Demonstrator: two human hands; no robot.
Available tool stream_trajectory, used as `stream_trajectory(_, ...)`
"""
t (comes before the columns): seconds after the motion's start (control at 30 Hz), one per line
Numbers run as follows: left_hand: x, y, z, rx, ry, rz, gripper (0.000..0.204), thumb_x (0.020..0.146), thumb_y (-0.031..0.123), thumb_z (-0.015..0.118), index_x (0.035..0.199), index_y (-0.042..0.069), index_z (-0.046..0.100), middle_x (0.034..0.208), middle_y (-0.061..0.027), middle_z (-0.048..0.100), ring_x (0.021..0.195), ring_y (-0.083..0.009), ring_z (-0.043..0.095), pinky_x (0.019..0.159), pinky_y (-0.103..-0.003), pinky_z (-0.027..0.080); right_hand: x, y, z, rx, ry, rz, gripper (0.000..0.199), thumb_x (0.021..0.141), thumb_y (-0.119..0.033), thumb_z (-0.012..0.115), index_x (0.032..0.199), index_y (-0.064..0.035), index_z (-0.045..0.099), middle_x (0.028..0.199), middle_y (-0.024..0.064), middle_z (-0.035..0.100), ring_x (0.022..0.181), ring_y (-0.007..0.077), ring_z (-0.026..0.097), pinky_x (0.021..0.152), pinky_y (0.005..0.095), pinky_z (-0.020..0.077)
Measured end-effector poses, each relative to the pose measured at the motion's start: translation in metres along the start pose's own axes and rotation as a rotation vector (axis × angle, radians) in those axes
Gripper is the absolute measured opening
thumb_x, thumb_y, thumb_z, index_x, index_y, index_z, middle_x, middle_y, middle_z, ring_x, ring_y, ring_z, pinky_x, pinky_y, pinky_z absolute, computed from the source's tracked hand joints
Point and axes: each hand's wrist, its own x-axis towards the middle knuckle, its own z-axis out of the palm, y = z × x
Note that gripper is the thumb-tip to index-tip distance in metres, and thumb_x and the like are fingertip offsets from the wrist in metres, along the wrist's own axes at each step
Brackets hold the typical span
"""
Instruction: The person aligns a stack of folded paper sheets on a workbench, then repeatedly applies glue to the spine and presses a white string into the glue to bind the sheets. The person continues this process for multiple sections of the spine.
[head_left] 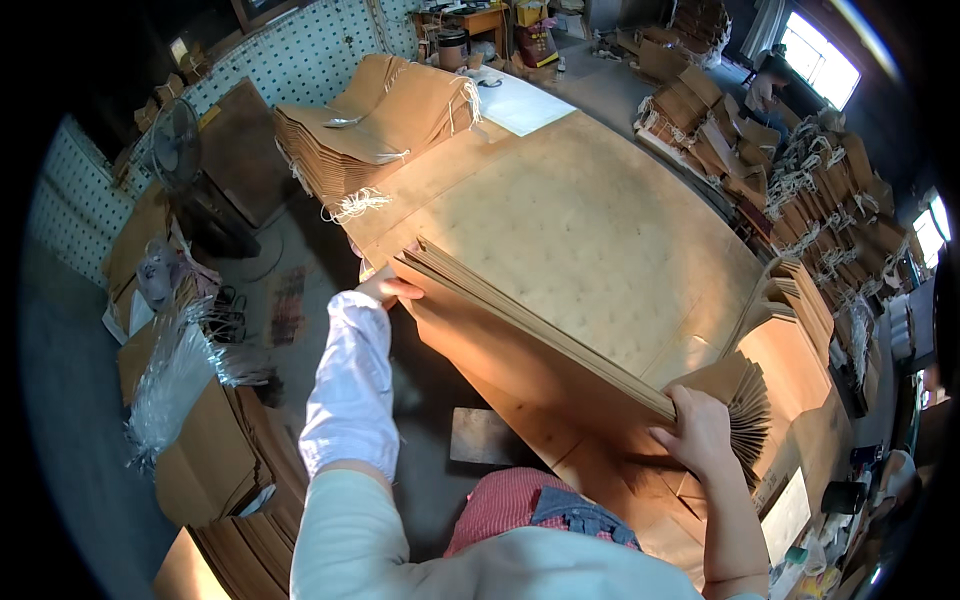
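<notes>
A stack of flat brown paper bags stands on its long edge at the near side of the wooden table. My left hand grips its far left end, with the fingers over the top corner. At the opposite end my right hand is closed round the upper edge, thumb on the near face. Just right of that hand, a fan of brown paper edges spreads out. Folded brown paper lies beyond the fan. A white sleeve cover is on my left forearm.
A pile of brown bags with white cords sits at the table's far left, beside a white sheet. Left of the table are a fan and more brown stacks. Corded bundles and a person are at the far right.
</notes>
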Motion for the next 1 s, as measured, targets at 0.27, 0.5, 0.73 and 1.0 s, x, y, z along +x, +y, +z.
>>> stream_trajectory(0.27, 0.022, -0.023, 0.038, -0.136, -0.085, -0.039, 0.081, 0.057, -0.011, 0.066, 0.135, 0.003, 0.045, 0.126, -0.0111, 0.057, 0.118, -0.0253, 0.052, 0.097, -0.037, 0.042, -0.015, 0.01, -0.01, 0.014, 0.022, 0.022, 0.057, 0.057, -0.029, 0.083, 0.102, -0.0057, 0.056, 0.086, 0.0118, 0.061, 0.084, 0.0303, 0.059, 0.073, 0.0409, 0.0474)
stream_trajectory(0.5, 0.022, -0.019, 0.032, 0.013, -0.17, -0.232, 0.074, 0.06, -0.013, 0.069, 0.13, 0.0, 0.049, 0.122, -0.0142, 0.06, 0.111, -0.025, 0.058, 0.093, -0.035, 0.046, -0.017, 0.001, -0.002, -0.074, 0.085, 0.011, 0.075, 0.06, -0.038, 0.08, 0.119, -0.0031, 0.049, 0.091, 0.0116, 0.058, 0.087, 0.0295, 0.056, 0.076, 0.0405, 0.0432)
stream_trajectory(0.73, 0.023, -0.036, 0.019, 0.024, -0.117, -0.135, 0.062, 0.061, -0.013, 0.07, 0.12, -0.001, 0.058, 0.121, -0.0121, 0.061, 0.113, -0.0263, 0.056, 0.097, -0.035, 0.044, -0.013, -0.002, 0.003, -0.08, 0.077, 0.155, 0.082, 0.059, -0.037, 0.081, 0.124, -0.0014, 0.046, 0.097, 0.0125, 0.058, 0.092, 0.0302, 0.055, 0.081, 0.0409, 0.0413)
stream_trajectory(1.0, 0.04, -0.1, -0.028, 0.16, -0.057, -0.167, 0.056, 0.062, -0.009, 0.074, 0.115, 0.0, 0.061, 0.114, -0.0096, 0.062, 0.109, -0.0261, 0.057, 0.094, -0.035, 0.047, -0.032, 0.013, 0.001, -0.002, 0.083, 0.105, 0.072, 0.061, -0.025, 0.08, 0.121, -0.0032, 0.044, 0.103, 0.0144, 0.056, 0.097, 0.0313, 0.054, 0.084, 0.0399, 0.0402)
